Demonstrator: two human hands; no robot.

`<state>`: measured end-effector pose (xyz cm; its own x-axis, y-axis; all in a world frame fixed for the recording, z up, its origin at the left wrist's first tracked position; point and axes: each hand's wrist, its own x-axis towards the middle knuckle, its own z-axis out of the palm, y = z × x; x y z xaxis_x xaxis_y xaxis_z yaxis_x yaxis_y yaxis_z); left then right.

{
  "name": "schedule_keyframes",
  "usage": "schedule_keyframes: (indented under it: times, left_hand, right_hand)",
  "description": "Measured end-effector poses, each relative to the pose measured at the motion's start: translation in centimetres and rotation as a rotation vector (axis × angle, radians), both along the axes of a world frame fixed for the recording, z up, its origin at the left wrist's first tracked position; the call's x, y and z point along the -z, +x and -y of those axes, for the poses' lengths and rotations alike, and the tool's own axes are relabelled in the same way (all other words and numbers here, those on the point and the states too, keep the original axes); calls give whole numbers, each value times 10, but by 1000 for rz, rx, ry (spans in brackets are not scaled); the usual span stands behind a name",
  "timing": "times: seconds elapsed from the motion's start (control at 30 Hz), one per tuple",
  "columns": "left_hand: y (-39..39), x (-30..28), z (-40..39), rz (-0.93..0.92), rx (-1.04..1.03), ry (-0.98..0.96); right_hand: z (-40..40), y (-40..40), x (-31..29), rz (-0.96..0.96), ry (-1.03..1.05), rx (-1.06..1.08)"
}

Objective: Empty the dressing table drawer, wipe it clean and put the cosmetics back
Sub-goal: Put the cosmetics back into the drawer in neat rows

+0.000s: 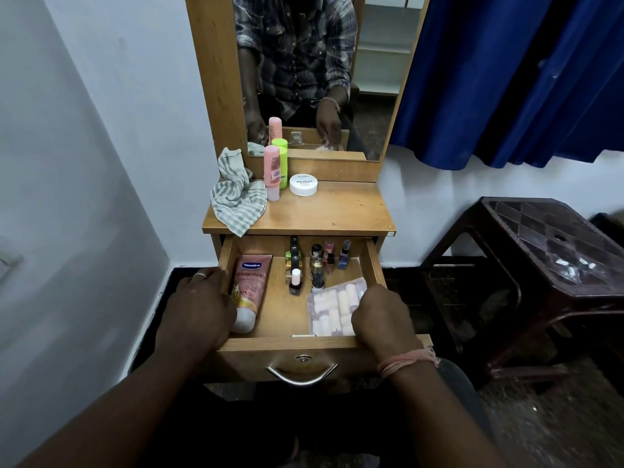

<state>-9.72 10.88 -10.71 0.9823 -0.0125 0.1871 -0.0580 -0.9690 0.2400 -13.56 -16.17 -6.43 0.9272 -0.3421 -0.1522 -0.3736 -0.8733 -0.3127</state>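
Presently, drawer (297, 346) pulled out of the dressing table (331, 211), contents in place. Left edge of drawer: pink lotion tube (251, 285) lying flat, cap toward the front. Middle, toward the back edge: cluster of small nail polish bottles (315, 261), upright. Front right corner: clear packet of pale rollers (334, 310), lying flat. Left hand (199, 309): fingers curled over the drawer's left wall, beside the tube; whether it touches the tube cannot be told. Right hand (383, 315): fingers curled down onto the packet at the front right corner. Tabletop, back left corner: striped cloth (236, 194), crumpled, draped over the left edge. Beside it: pink bottle (271, 170), green bottle (282, 153) behind, white jar (303, 185) to the right. Mirror (320, 72) rises from the back edge.
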Motion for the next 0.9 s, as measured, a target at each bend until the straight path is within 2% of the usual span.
schedule_keyframes:
  times: [0.2,0.3,0.37,0.43,0.57,0.9]
  left_hand:
    - [0,0,1,2,2,-3]
    - [1,1,1,-4,4,8]
    - [1,0,0,-4,6,4]
    - [0,0,0,-3,8,1]
    - [0,-1,1,-10,5,-7]
    - [0,-1,0,-20,-2,-19]
  right_hand:
    - [-10,-5,0,12,-124,-62]
    - [-17,2,-3,55,-143,-207]
    - [-27,12,-2,10,-36,-391]
    - [-35,23,-1,-124,118,-524]
    - [-36,37,1,-223,104,-649]
    - [-30,49,23,-218,124,-636]
